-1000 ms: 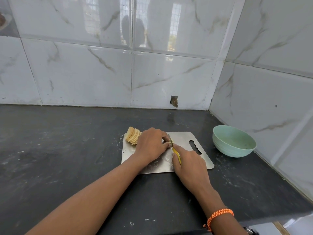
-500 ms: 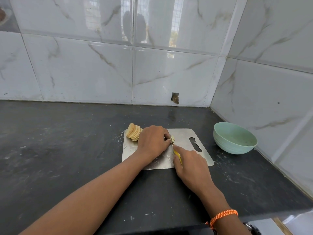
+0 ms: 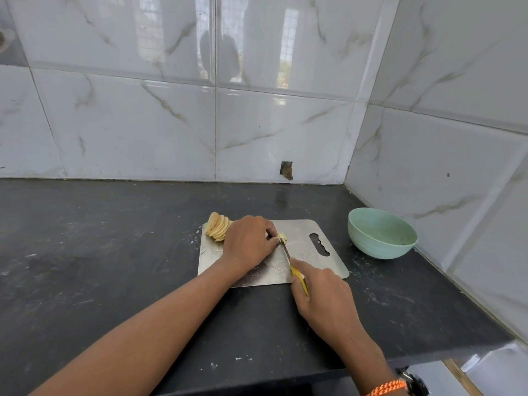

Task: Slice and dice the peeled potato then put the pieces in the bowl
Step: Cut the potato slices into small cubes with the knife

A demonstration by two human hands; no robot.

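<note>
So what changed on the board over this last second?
The right hand drew the knife back toward the person, baring small cut pieces beside the left hand. The slice stack, cutting board and bowl stayed put.

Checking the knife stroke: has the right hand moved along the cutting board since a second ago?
Yes. The right hand has drawn back toward the cutting board's near edge, toward the person.
</note>
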